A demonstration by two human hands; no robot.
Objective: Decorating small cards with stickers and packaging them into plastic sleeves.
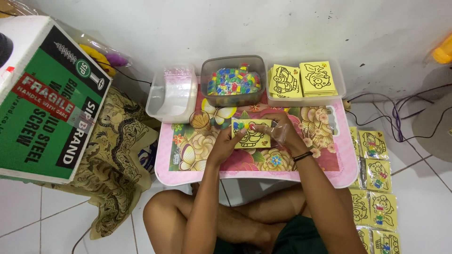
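Over the middle of the floral desk [325, 164], the left hand [227, 143] and right hand [281, 131] both grip a yellow picture card [252, 134], clear wrap at the right fingers. Farther off stand a tub of coloured pieces [233, 81], a bag tray [173, 91] on the left and a card tray [303, 79] on the right.

A: Views? 
B: One, head-worn, looking steeply down over the person's crossed legs onto the low bench [329, 176].
A: Facing, range? 
B: Toward the wall [263, 28]; arm's reach, floor [28, 211] either side.
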